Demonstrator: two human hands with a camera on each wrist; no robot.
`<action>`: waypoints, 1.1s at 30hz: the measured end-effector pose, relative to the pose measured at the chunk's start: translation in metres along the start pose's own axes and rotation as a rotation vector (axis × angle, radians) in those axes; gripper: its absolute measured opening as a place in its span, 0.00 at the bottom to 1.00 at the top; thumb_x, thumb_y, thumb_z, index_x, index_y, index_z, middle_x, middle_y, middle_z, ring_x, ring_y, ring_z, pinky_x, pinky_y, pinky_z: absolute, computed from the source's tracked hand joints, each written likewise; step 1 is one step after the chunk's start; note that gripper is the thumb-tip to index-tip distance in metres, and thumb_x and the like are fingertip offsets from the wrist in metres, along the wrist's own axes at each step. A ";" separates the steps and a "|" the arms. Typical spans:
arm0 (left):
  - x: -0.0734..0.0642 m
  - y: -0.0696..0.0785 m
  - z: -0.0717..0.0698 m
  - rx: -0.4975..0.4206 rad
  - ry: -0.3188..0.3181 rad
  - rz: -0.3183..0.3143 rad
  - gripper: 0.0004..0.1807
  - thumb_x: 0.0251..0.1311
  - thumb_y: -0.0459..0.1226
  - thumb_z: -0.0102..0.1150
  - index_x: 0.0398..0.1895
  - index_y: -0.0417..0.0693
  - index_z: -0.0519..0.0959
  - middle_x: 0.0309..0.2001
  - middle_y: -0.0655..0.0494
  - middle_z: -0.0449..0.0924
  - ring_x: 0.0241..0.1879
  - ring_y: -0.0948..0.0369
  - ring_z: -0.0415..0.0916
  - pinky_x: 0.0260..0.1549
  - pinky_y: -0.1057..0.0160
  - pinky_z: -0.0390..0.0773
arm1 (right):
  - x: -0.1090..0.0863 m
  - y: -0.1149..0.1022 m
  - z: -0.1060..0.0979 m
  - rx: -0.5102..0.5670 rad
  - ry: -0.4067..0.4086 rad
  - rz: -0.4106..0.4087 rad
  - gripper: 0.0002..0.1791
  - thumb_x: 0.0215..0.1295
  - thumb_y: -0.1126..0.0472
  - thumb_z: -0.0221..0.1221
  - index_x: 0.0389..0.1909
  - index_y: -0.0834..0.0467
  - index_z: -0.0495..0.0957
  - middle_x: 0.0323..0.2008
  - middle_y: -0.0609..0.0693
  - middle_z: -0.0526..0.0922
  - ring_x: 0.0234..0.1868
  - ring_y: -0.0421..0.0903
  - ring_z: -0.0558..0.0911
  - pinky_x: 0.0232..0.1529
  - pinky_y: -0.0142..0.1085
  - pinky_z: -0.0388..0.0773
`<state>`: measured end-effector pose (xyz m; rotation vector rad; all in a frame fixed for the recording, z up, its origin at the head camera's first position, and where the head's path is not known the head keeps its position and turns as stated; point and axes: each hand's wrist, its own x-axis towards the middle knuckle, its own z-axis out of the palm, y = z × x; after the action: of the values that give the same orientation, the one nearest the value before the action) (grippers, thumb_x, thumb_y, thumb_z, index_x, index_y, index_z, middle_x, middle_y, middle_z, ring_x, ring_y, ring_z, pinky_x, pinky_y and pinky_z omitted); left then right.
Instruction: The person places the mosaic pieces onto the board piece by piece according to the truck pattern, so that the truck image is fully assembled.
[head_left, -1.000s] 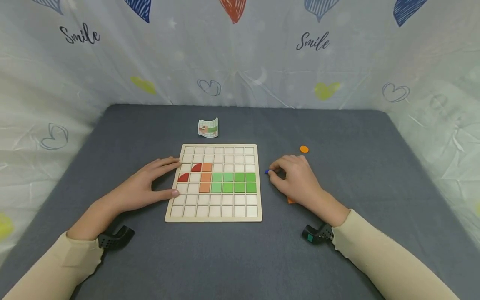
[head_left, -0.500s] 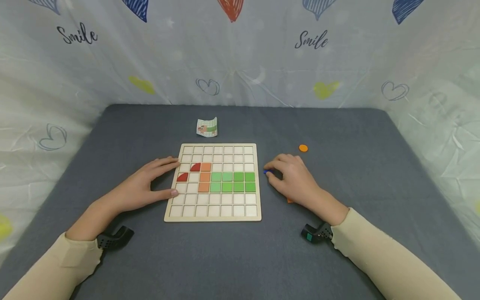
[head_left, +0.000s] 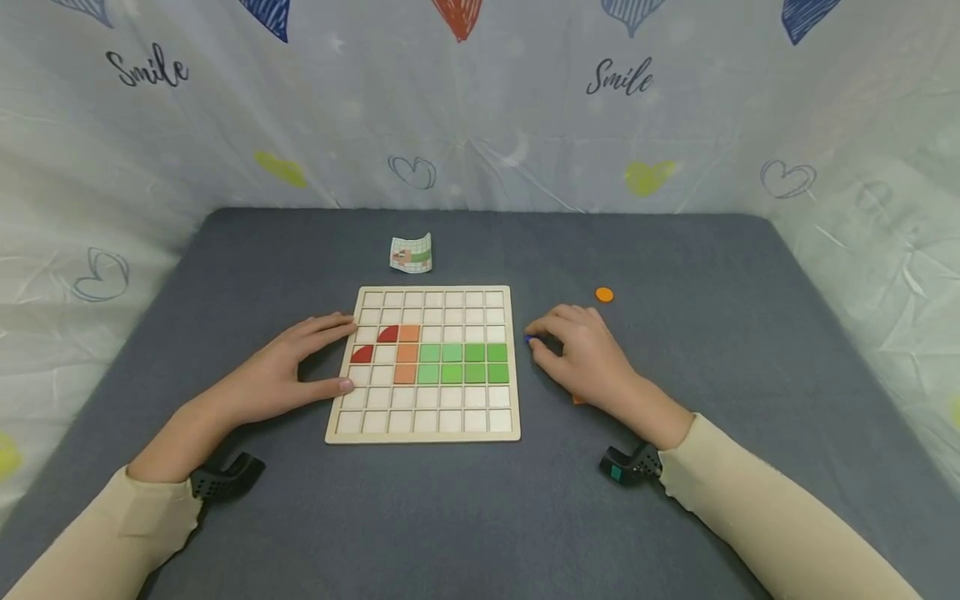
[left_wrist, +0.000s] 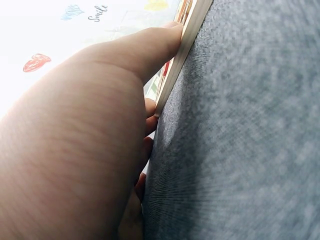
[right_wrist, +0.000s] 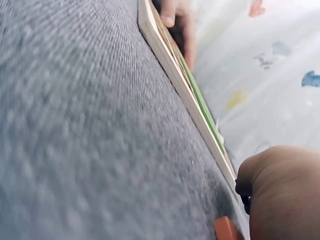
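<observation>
A square wooden grid board (head_left: 420, 423) lies at mid-table. Green tiles (head_left: 475, 372), orange tiles (head_left: 406, 353) and two red quarter-round pieces (head_left: 387, 334) sit in its cells. Along the board's left edge my left hand (head_left: 273, 379) rests with thumb and fingers spread; the left wrist view shows its thumb (left_wrist: 162, 42) touching the rim. Just right of the board, my right hand (head_left: 588, 358) pinches a small blue piece (head_left: 528, 339) between thumb and index finger, mostly covered by the fingertips. An orange piece (head_left: 577, 400) shows partly from under that hand.
A round orange disc (head_left: 603, 294) lies beyond my right hand. Behind the board is a small curled picture card (head_left: 411, 254) with a coloured grid pattern. A printed white curtain (head_left: 480, 117) hangs behind the grey-covered table (head_left: 450, 517).
My right hand's fingertips have shifted slightly left over the blue piece, so less of it shows. The left hand stays at the board's edge. The head view has shifted slightly.
</observation>
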<state>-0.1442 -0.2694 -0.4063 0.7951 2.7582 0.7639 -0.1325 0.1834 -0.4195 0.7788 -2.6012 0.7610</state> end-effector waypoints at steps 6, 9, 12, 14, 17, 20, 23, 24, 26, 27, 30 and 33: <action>0.000 -0.003 0.001 -0.007 0.019 0.002 0.49 0.67 0.58 0.76 0.86 0.54 0.66 0.86 0.50 0.57 0.85 0.39 0.48 0.74 0.25 0.57 | 0.005 -0.010 0.004 0.021 0.034 -0.055 0.07 0.73 0.64 0.69 0.48 0.58 0.92 0.42 0.51 0.89 0.42 0.49 0.84 0.47 0.49 0.75; -0.001 -0.004 0.001 -0.004 0.022 0.006 0.50 0.66 0.58 0.76 0.86 0.54 0.66 0.86 0.49 0.57 0.85 0.38 0.48 0.74 0.25 0.56 | 0.007 -0.016 0.008 0.041 0.046 -0.081 0.07 0.72 0.65 0.69 0.47 0.59 0.91 0.42 0.51 0.89 0.43 0.49 0.84 0.47 0.49 0.75; 0.000 -0.004 0.001 0.003 0.019 0.007 0.50 0.67 0.58 0.76 0.86 0.54 0.66 0.86 0.49 0.57 0.85 0.37 0.47 0.74 0.24 0.56 | 0.009 -0.021 0.012 0.060 0.051 -0.105 0.07 0.70 0.66 0.69 0.46 0.59 0.91 0.41 0.50 0.89 0.42 0.48 0.84 0.47 0.48 0.75; 0.000 -0.004 0.002 0.004 0.021 0.007 0.50 0.66 0.58 0.76 0.86 0.54 0.66 0.86 0.49 0.57 0.85 0.38 0.48 0.74 0.25 0.57 | 0.011 -0.024 0.015 0.068 0.049 -0.123 0.07 0.69 0.66 0.69 0.45 0.58 0.91 0.40 0.50 0.89 0.40 0.47 0.83 0.47 0.47 0.75; 0.001 -0.004 0.003 -0.002 0.027 0.008 0.50 0.66 0.58 0.77 0.86 0.54 0.66 0.86 0.50 0.58 0.85 0.40 0.49 0.74 0.27 0.59 | 0.013 -0.030 0.019 0.078 0.037 -0.148 0.06 0.69 0.66 0.70 0.44 0.57 0.91 0.38 0.48 0.88 0.37 0.45 0.81 0.45 0.45 0.74; 0.001 -0.004 0.003 -0.005 0.022 0.006 0.50 0.66 0.58 0.76 0.86 0.54 0.66 0.86 0.50 0.57 0.85 0.40 0.49 0.74 0.27 0.59 | 0.017 -0.038 0.024 0.073 0.011 -0.158 0.05 0.70 0.65 0.69 0.44 0.56 0.91 0.38 0.47 0.87 0.37 0.45 0.80 0.44 0.44 0.74; 0.001 -0.003 0.002 -0.005 0.012 0.004 0.50 0.67 0.58 0.76 0.86 0.54 0.66 0.86 0.49 0.56 0.85 0.39 0.48 0.75 0.26 0.57 | 0.021 -0.047 0.029 0.065 -0.021 -0.163 0.05 0.72 0.64 0.69 0.44 0.55 0.91 0.39 0.46 0.87 0.40 0.45 0.81 0.45 0.45 0.74; 0.001 -0.002 0.002 -0.008 0.009 0.003 0.50 0.67 0.58 0.76 0.86 0.54 0.65 0.86 0.49 0.56 0.85 0.39 0.47 0.75 0.26 0.57 | 0.022 -0.050 0.030 0.066 -0.029 -0.165 0.05 0.72 0.64 0.68 0.44 0.55 0.91 0.39 0.46 0.87 0.41 0.45 0.82 0.45 0.45 0.74; 0.001 -0.001 0.001 -0.009 0.003 0.001 0.50 0.67 0.59 0.75 0.86 0.54 0.65 0.86 0.49 0.56 0.85 0.39 0.47 0.75 0.25 0.56 | 0.026 -0.056 0.034 0.071 -0.040 -0.176 0.06 0.73 0.64 0.68 0.45 0.55 0.91 0.39 0.46 0.87 0.41 0.45 0.82 0.46 0.45 0.75; 0.001 -0.001 0.001 -0.011 0.002 -0.001 0.50 0.67 0.59 0.75 0.86 0.54 0.65 0.86 0.48 0.56 0.86 0.38 0.46 0.75 0.25 0.55 | 0.028 -0.059 0.037 0.077 -0.042 -0.186 0.06 0.73 0.64 0.67 0.45 0.55 0.92 0.40 0.46 0.87 0.41 0.45 0.82 0.46 0.45 0.76; 0.001 0.000 0.000 -0.016 0.004 -0.003 0.49 0.67 0.58 0.76 0.86 0.53 0.66 0.86 0.48 0.56 0.86 0.38 0.46 0.75 0.25 0.56 | 0.034 -0.067 0.044 0.090 -0.038 -0.219 0.06 0.72 0.64 0.67 0.44 0.54 0.92 0.39 0.45 0.87 0.40 0.44 0.82 0.46 0.44 0.76; 0.001 -0.001 0.000 -0.015 0.008 -0.003 0.49 0.67 0.58 0.76 0.86 0.53 0.66 0.86 0.48 0.57 0.85 0.38 0.46 0.75 0.25 0.55 | 0.040 -0.075 0.052 0.091 -0.033 -0.249 0.06 0.72 0.64 0.67 0.43 0.54 0.92 0.38 0.44 0.87 0.39 0.43 0.82 0.44 0.43 0.76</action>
<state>-0.1449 -0.2696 -0.4065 0.7862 2.7570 0.7877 -0.1283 0.0837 -0.4143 1.1255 -2.4481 0.8009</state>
